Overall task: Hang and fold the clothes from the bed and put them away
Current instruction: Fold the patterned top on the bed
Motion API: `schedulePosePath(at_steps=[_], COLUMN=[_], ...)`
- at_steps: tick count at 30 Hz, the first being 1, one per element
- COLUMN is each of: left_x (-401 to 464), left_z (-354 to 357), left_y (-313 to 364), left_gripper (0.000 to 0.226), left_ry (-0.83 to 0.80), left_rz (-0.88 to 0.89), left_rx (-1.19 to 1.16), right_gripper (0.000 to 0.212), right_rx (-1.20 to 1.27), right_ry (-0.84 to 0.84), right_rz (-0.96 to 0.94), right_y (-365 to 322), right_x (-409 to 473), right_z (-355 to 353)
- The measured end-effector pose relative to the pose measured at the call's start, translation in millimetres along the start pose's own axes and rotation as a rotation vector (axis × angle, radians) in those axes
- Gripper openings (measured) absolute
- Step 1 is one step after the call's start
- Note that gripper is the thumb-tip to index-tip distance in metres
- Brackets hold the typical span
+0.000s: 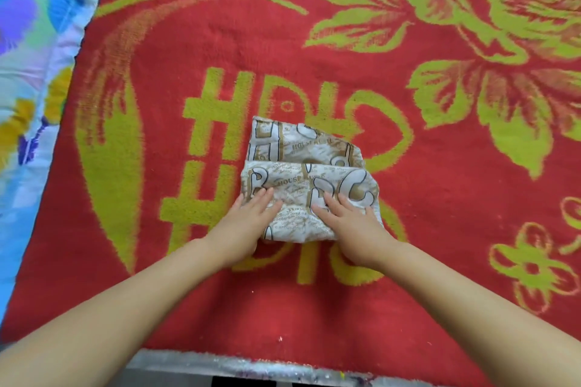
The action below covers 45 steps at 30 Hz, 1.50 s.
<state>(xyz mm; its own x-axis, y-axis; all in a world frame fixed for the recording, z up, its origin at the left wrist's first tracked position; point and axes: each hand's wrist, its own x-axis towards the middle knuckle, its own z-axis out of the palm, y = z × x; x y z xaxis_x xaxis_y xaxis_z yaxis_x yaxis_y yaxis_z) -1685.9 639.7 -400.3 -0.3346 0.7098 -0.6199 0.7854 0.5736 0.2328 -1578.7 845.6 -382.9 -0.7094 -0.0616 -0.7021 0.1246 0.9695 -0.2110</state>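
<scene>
A small white and brown printed garment (306,163) lies folded in the middle of the bed, on a red blanket (195,50) with yellow-green flowers and letters. Its near half is doubled over the far half. My left hand (243,223) lies flat on the garment's near left corner, fingers together. My right hand (349,223) presses flat on its near right part, fingers spread. Neither hand grips the cloth.
A blue flowered quilt or pillow (34,72) lies along the left side of the bed. The bed's near edge (251,367) runs across the bottom of the view, grey and speckled.
</scene>
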Motion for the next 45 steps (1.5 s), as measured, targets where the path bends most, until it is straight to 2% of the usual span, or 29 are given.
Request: schedulePosePath(at_steps=[2, 3, 5, 7, 10, 13, 15, 17, 19, 20, 22, 24, 26, 30, 36, 39, 41, 43, 45], left_x=[-16.0, -20.1, -17.8, 1.8, 44.5, 87.4, 105.6, 116.2, 114.9, 113.2, 112.4, 113.0, 112.9, 116.6, 101.4, 74.5, 60.3, 56.0, 61.8], left_z=[-27.8, -43.6, -79.0, -114.8, -149.7, -148.8, -134.9, -112.3, -88.5, -75.1, -49.6, -28.1, -16.5, 6.2, -9.2, -2.1, 7.6, 12.4, 12.9], left_y=[-4.1, -8.3, -19.6, -37.1, -63.3, -75.8, -71.4, -61.1, -36.2, -20.3, 3.5, 5.6, -7.0, -19.8, -18.0, -7.2, 4.6, 11.2, 11.5], left_gripper=[0.082, 0.074, 0.046, 0.021, 0.018, 0.013, 0.023, 0.048, 0.06, 0.059, 0.058, 0.059, 0.061, 0.06, 0.067, 0.078, 0.089, 0.094, 0.094], left_ry=[-0.213, -0.31, -0.404, -0.339, -0.137, -0.046, -0.009, 0.216, 0.523, 0.592, 0.557, 0.489, 0.54, 0.729, 0.582, 0.613, 0.574, 0.552, 0.555], left_rz=[0.051, 0.073, 0.091, 0.032, -0.087, -0.229, -0.33, -0.409, -0.327, -0.263, -0.225, -0.287, -0.289, -0.189, -0.182, 0.027, 0.15, 0.083, -0.056], left_rx=[-0.224, -0.335, -0.489, -0.612, -0.694, -0.633, -0.434, -0.234, -0.111, -0.074, -0.029, -0.008, -0.019, -0.111, -0.122, 0.023, 0.151, 0.188, 0.182], right_gripper=[0.079, 0.069, 0.034, 0.021, 0.018, 0.046, 0.049, 0.048, 0.051, 0.052, 0.053, 0.053, 0.053, 0.054, 0.053, 0.064, 0.073, 0.082, 0.091], right_rx=[0.141, 0.237, 0.364, 0.428, 0.539, 0.448, 0.239, 0.044, 0.038, 0.065, 0.099, 0.097, 0.08, 0.139, 0.12, 0.031, -0.038, -0.07, -0.064], right_ry=[-0.212, -0.299, -0.338, -0.229, -0.007, 0.144, 0.233, 0.358, 0.499, 0.536, 0.525, 0.516, 0.571, 0.672, 0.523, 0.554, 0.51, 0.449, 0.456], right_rz=[-0.078, -0.094, -0.097, -0.049, 0.058, 0.151, 0.223, 0.294, 0.3, 0.286, 0.293, 0.354, 0.398, 0.341, 0.361, 0.176, 0.036, 0.027, 0.11], right_y=[3.6, 6.3, 16.9, 35.5, 59.9, 69.7, 66.0, 53.0, 26.3, 11.7, -4.1, 5.3, 28.4, 47.4, 43.8, 25.8, 11.5, 5.8, 7.1], right_x=[-14.3, -19.1, -18.4, -7.4, 21.4, 58.7, 78.1, 92.5, 98.4, 98.6, 98.4, 96.2, 93.6, 100.8, 93.2, 67.0, 49.6, 42.6, 49.3], right_z=[-25.9, -40.2, -69.9, -98.7, -126.5, -128.3, -118.1, -97.5, -70.1, -55.7, -30.7, -11.2, 2.4, 21.3, 6.6, 1.6, 12.9, 29.2, 36.0])
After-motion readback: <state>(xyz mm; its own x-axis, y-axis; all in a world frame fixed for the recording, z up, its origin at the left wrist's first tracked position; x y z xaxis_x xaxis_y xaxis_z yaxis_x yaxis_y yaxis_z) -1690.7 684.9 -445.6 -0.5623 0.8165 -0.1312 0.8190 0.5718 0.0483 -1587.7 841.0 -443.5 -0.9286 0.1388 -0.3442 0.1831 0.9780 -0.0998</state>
